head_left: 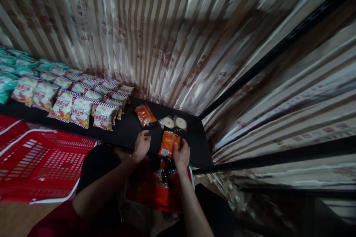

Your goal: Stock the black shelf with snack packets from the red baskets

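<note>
My right hand [182, 154] grips the right edge of an orange snack packet [169, 143], thumb on its front, at the front of the black shelf [198, 148]. My left hand [142, 144] is to the left of that packet, holding nothing I can see, its fingers apart and slightly bent. Just beyond it a second orange packet [145, 115] lies on the shelf. Two clear packs with round, pale contents, a left pack [167, 122] and a right pack [180, 123], lie behind the held packet. Below my hands a red basket [130, 192] contains more orange packets [161, 195], dimly lit.
Rows of white chip bags [103, 115] with striped edges stand on the shelf to the left, with green bags [7, 85] farther along. A red basket with white handles [55, 159] is at lower left. Striped sheeting [133, 26] and a dark metal bar [267, 55] enclose the shelf.
</note>
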### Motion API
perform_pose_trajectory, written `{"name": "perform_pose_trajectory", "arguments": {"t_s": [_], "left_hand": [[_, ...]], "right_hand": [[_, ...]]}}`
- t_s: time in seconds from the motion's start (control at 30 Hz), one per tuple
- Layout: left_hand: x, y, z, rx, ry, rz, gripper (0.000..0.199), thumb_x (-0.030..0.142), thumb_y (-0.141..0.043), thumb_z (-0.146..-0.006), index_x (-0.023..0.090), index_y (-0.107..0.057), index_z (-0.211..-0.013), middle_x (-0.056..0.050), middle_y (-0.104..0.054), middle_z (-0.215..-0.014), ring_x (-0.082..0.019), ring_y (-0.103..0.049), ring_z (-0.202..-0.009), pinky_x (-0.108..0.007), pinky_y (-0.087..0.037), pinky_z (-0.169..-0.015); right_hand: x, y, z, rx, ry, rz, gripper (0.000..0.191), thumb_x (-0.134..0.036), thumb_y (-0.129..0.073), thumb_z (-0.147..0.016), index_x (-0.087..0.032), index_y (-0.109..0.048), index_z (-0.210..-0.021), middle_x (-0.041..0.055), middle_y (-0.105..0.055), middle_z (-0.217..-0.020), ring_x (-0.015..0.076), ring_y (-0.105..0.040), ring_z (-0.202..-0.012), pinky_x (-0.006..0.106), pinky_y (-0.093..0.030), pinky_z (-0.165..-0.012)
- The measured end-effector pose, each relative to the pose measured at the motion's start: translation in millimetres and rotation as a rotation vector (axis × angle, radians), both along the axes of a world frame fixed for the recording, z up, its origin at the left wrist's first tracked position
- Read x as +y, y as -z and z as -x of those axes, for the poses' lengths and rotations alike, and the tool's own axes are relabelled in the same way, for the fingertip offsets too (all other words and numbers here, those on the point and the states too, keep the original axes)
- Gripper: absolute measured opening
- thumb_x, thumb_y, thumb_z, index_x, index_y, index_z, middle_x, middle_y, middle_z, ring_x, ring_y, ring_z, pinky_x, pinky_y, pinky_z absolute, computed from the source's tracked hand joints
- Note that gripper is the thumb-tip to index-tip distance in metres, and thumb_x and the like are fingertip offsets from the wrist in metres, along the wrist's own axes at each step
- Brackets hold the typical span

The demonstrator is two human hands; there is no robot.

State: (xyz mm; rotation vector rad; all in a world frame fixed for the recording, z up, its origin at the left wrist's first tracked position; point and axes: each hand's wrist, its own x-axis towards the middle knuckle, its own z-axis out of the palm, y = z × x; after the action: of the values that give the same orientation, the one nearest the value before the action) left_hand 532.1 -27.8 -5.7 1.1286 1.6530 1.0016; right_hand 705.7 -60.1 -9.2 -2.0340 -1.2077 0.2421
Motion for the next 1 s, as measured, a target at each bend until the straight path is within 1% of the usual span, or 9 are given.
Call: {"name": "perform_pose_trajectory", "arguments": {"t_s": [0.03,0.13,0.2,0.3,0.43,0.57,0.77,0.9,1.0], "left_hand": [[2.8,-0.9,5.9,0.046,-0.046,-0.021,0.031,0.013,-0.047,-0.079,0.016,-0.056,-0.108,-0.01,-0.06,-0.108,-0.016,-0.061,-0.095,-0.03,-0.043,-0.092],[12.8,-4.2,20.3,0.105,-0.131,-0.052,0.033,0.012,-0.047,-0.078,0.015,-0.055,-0.11,-0.011,-0.056,-0.113,-0.016,-0.06,-0.099,-0.028,-0.042,-0.094],[20.3,-5.9,26.3,0.09,-0.141,-0.042,0.035,0.013,-0.047,-0.078,0.016,-0.054,-0.112,-0.011,-0.054,-0.117,-0.016,-0.059,-0.101,-0.028,-0.043,-0.093],[31.4,-6.4,31.5,0.063,-0.137,-0.016,0.036,0.015,-0.046,-0.08,0.016,-0.052,-0.115,-0.011,-0.055,-0.118,-0.016,-0.059,-0.103,-0.028,-0.041,-0.095],[46.6,-1.4,36.6,-0.035,-0.146,0.026,0.039,0.023,-0.049,-0.081,0.014,-0.05,-0.119,-0.014,-0.056,-0.123,-0.018,-0.058,-0.106,-0.028,-0.04,-0.095],[63.5,7.1,41.3,-0.129,-0.151,0.026,0.043,0.031,-0.05,-0.083,0.016,-0.047,-0.123,-0.013,-0.059,-0.121,-0.018,-0.06,-0.104,-0.028,-0.045,-0.088],[77.5,11.0,46.2,-0.184,-0.165,0.035,0.05,0.043,-0.054,-0.081,0.013,-0.049,-0.122,-0.012,-0.066,-0.107,-0.02,-0.063,-0.096,-0.029,-0.047,-0.083],[76.7,8.8,49.7,-0.178,-0.177,0.041,0.05,0.046,-0.057,-0.078,0.013,-0.054,-0.115,-0.011,-0.067,-0.101,-0.023,-0.063,-0.096,-0.03,-0.048,-0.081],[75.5,7.1,52.8,-0.167,-0.166,0.024,0.048,0.047,-0.058,-0.076,0.012,-0.057,-0.109,-0.01,-0.068,-0.096,-0.022,-0.063,-0.091,-0.03,-0.049,-0.078]], "right_hand": [[1.5,-4.8,6.6,-0.089,-0.01,-0.075,0.053,-0.042,-0.043,-0.078,-0.009,-0.052,-0.119,0.02,-0.057,-0.116,0.0306,-0.052,-0.11,0.042,-0.039,-0.092],[16.6,-20.6,33.9,-0.201,-0.209,-0.206,0.046,-0.034,-0.038,-0.084,-0.01,-0.05,-0.121,0.0173,-0.052,-0.124,0.0273,-0.044,-0.117,0.042,-0.036,-0.097],[35.9,-28.1,52.9,-0.21,-0.356,-0.21,0.041,-0.028,-0.035,-0.086,-0.012,-0.052,-0.119,0.0156,-0.055,-0.122,0.0239,-0.045,-0.116,0.041,-0.035,-0.099],[71.4,-31.5,75.5,-0.182,-0.486,-0.127,0.039,-0.023,-0.035,-0.087,-0.01,-0.055,-0.117,0.0156,-0.056,-0.122,0.0226,-0.047,-0.116,0.038,-0.035,-0.1],[112.0,-27.3,91.7,-0.134,-0.502,0.006,0.039,-0.02,-0.04,-0.085,-0.008,-0.056,-0.118,0.0169,-0.055,-0.124,0.0247,-0.046,-0.12,0.039,-0.032,-0.103],[132.3,-23.6,99.6,-0.082,-0.528,0.088,0.04,-0.021,-0.045,-0.083,-0.011,-0.056,-0.121,0.0165,-0.06,-0.117,0.0264,-0.052,-0.113,0.038,-0.035,-0.098],[132.1,-19.1,109.3,-0.082,-0.481,0.147,0.046,-0.024,-0.054,-0.078,-0.012,-0.054,-0.122,0.017,-0.061,-0.114,0.0272,-0.054,-0.108,0.038,-0.035,-0.096],[122.4,-16.3,110.3,0.037,-0.432,0.162,0.048,-0.033,-0.061,-0.074,-0.013,-0.057,-0.118,0.016,-0.062,-0.11,0.0261,-0.057,-0.101,0.035,-0.041,-0.09],[115.1,-12.8,111.2,0.172,-0.411,0.141,0.045,-0.036,-0.067,-0.068,-0.016,-0.063,-0.108,0.0103,-0.065,-0.098,0.0227,-0.06,-0.09,0.033,-0.044,-0.084]]}}
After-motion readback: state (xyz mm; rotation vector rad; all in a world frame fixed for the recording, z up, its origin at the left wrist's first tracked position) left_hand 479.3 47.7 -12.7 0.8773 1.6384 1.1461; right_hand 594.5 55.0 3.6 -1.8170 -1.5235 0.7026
